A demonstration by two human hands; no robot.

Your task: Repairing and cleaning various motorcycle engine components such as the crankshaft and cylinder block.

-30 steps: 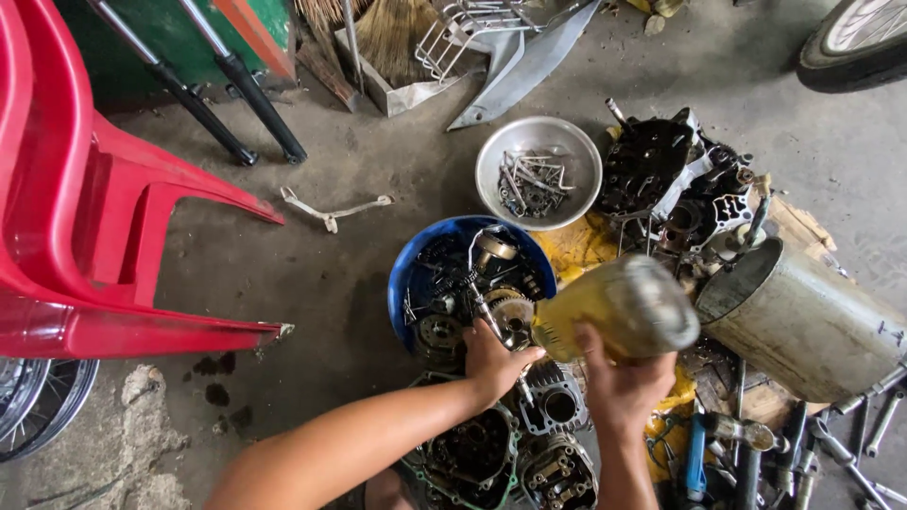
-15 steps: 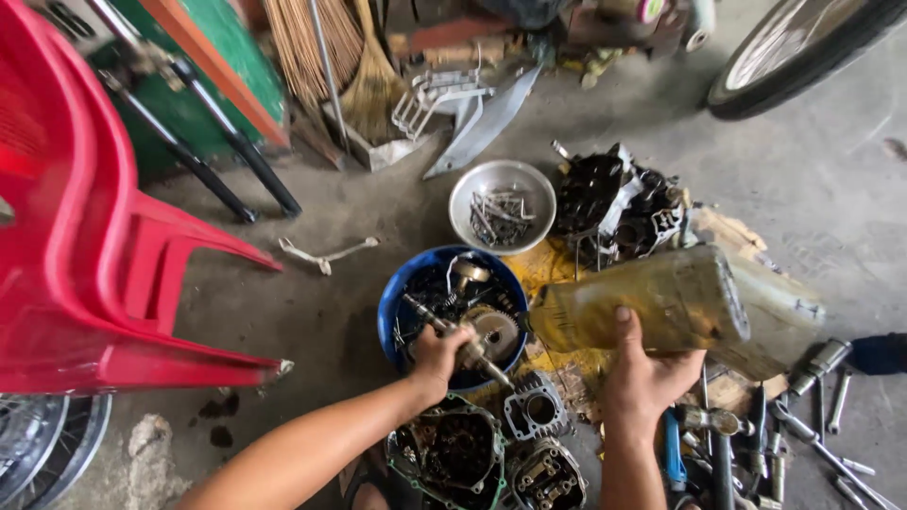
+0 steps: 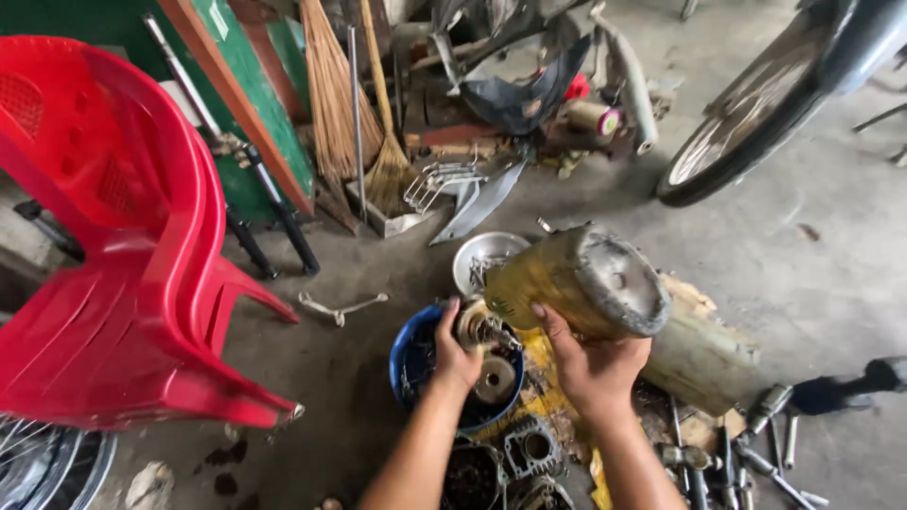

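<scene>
My right hand [image 3: 590, 364] grips a yellowish, grimy cylindrical can [image 3: 576, 280] from below, lifted and tilted over the floor. My left hand [image 3: 455, 351] is closed on a round metal engine part [image 3: 477, 329] held over a blue bowl [image 3: 408, 364] that holds gears and other metal parts. Just behind the can a silver metal bowl [image 3: 480, 255] with bolts shows, partly hidden. Dark engine parts [image 3: 529, 446] lie on the floor between my forearms.
A red plastic chair [image 3: 123, 255] stands at the left. Brooms [image 3: 350, 113], metal rods and scrap lean against a green wall behind. A motorcycle wheel [image 3: 746, 132] is at the upper right. Bolts and tools [image 3: 756, 453] lie at the lower right.
The view has tilted up, showing more of the wall and wheel. My right hand has raised the can higher. My left hand has lifted the round metal part up from the blue bowl.
</scene>
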